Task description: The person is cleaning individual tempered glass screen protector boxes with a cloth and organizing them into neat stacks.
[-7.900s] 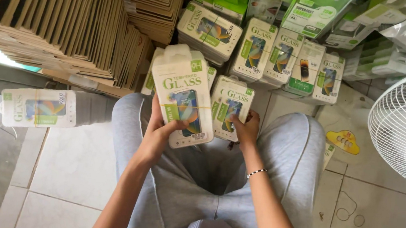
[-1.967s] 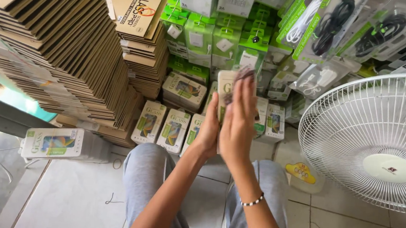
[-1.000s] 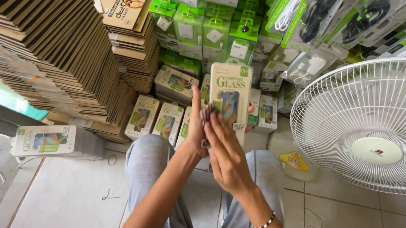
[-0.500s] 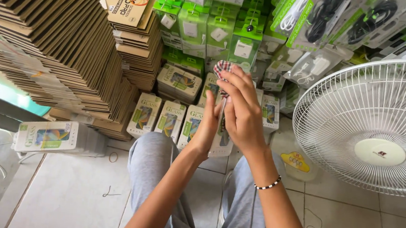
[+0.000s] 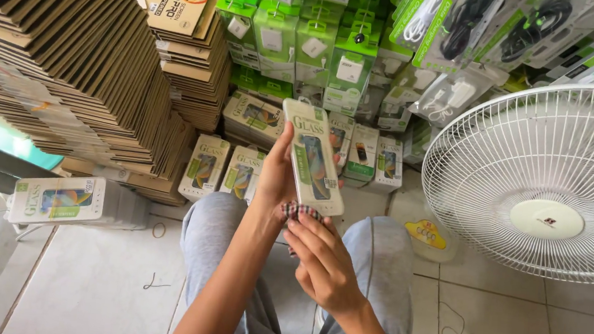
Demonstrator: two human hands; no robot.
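The left hand (image 5: pixel 276 179) grips a screen-protector box (image 5: pixel 313 158) upright above the lap, its long axis near vertical, leaning slightly left at the top, printed face towards the camera. The right hand (image 5: pixel 324 262), fingers curled, pinches a small checked cloth (image 5: pixel 298 211) at the box's bottom edge.

My one camera sits on my head and looks steeply down and forward, close over my left hand (image 5: pixel 276 179) and right hand (image 5: pixel 323 262), past my knees to the tiled floor (image 5: pixel 87 277) and the stacked boxes (image 5: pixel 70 61) ahead.
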